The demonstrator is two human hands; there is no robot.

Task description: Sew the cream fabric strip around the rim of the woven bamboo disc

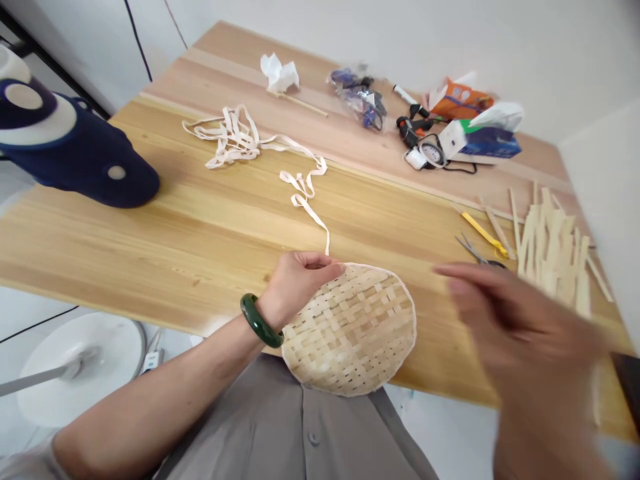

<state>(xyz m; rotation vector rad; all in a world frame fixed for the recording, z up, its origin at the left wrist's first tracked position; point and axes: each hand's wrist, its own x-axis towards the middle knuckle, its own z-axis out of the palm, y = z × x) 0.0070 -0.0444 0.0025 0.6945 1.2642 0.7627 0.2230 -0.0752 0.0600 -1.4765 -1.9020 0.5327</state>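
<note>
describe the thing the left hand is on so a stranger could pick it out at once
At the near edge of the long wooden table, find the left hand with its green bangle. Under it lies a round woven bamboo mat, overhanging the edge; unlike the loose strips to the right, it is a single piece.

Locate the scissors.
In the head view, the scissors lie on the right of the table, just below the yellow tool, left of the bamboo strips and above the right hand.
</note>
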